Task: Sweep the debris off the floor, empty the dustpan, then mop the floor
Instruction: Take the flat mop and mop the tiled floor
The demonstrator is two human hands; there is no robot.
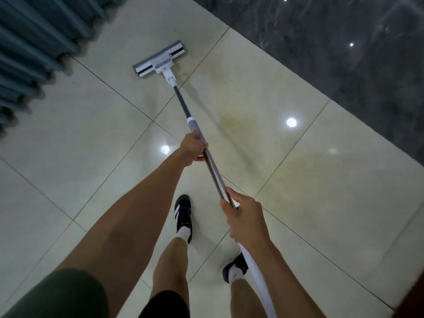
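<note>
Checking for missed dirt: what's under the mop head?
The mop head lies flat on a pale floor tile near the curtain. The floor directly beneath it is covered, so dirt there cannot be seen.

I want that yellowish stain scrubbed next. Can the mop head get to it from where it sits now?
Probably yes. The mop head sits on the pale tiles beyond the stain, with only bare floor between them. Both the left hand and right hand hold the handle.
</note>
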